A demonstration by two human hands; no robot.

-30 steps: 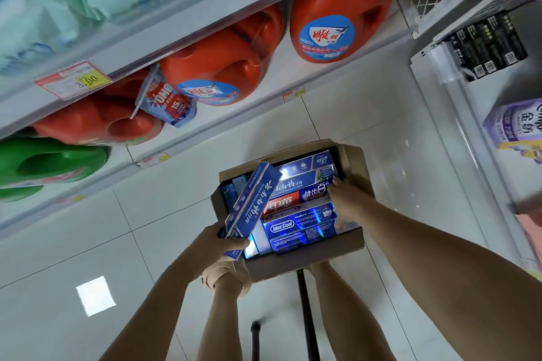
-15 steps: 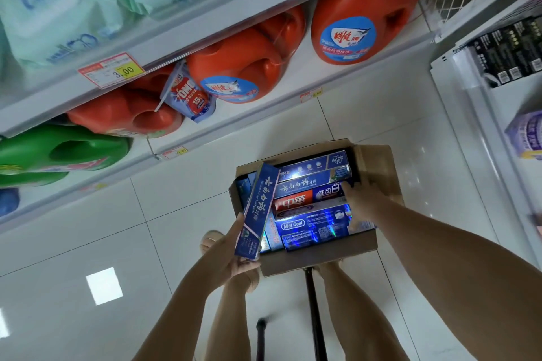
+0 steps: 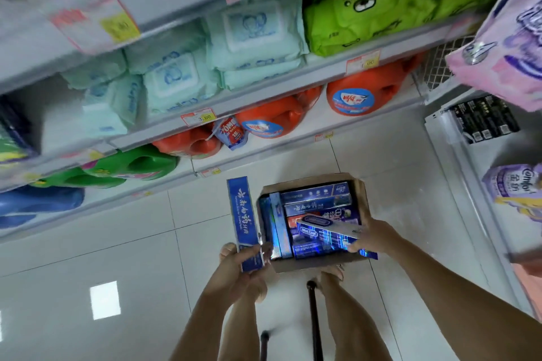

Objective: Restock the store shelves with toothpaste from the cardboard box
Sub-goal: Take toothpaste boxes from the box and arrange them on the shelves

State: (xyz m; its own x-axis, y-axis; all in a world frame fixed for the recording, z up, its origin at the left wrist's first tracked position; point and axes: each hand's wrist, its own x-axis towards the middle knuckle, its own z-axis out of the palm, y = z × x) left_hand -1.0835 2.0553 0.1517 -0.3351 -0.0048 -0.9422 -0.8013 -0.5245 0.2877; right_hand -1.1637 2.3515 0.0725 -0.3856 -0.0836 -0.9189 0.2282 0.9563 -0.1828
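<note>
An open cardboard box (image 3: 359,187) sits on the white tiled floor below me, packed with several blue toothpaste cartons. My left hand (image 3: 239,269) grips the lower end of a long blue toothpaste carton (image 3: 242,214), held upright just left of the box. My right hand (image 3: 374,236) is at the box's right side, closed on one end of a blue "Mint Cool" toothpaste carton (image 3: 325,231) that is tilted up above the others.
Shelves at the left and top hold wipe packs (image 3: 252,35), green packs (image 3: 366,9), orange jugs (image 3: 355,99) and green jugs (image 3: 132,164). A white shelf unit (image 3: 440,138) with black boxes (image 3: 484,120) and purple packs stands at the right. My legs and a black pole (image 3: 313,319) are below the box.
The view tilted up, showing higher shelves. My left hand swung its carton upright and clear of the box. My right hand lifted the Mint Cool carton out of the stack.
</note>
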